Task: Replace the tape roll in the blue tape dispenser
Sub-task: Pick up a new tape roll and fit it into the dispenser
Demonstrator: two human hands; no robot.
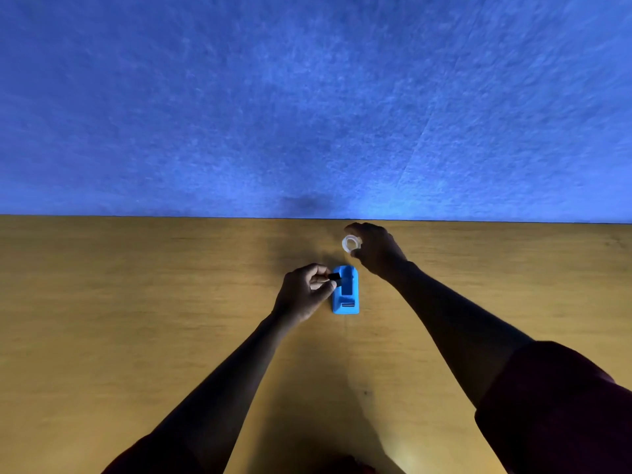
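Dispenser (346, 290): blue, upright on the table (136, 319), roughly centre of view, cutter end toward the person. Its well looks empty; no roll seated.

Spindle (335, 277): small black piece, pinched between thumb and fingers of the left hand (304, 292), held just at the dispenser's left wall, touching or nearly so; cannot tell which. Left hand closed on it.

Roll (349, 243): small pale ring, translucent, held in the fingertips of the right hand (374, 248), beyond the dispenser toward the far table edge. Whether it is lifted or resting on the table cannot be told. Right hand curled around it, clamped on its rim.

Hands are apart, one either side of the dispenser: left just beside its near-left wall, right past its far-right corner. Blue felt wall (307, 97) behind; nothing else on the table.

Judged step: fitting the spindle into the roll's core before both drop into the well. To do it well:
- bring roll and spindle together over the dispenser, axes lined up, and press the spindle fully through so both stubs stand out evenly;
- check unwind direction first, so the free end feeds sticky side down toward the cutter;
- lower the stubs squarely into the side slots;
- the dispenser is unheld and looks light; steady it when seating.
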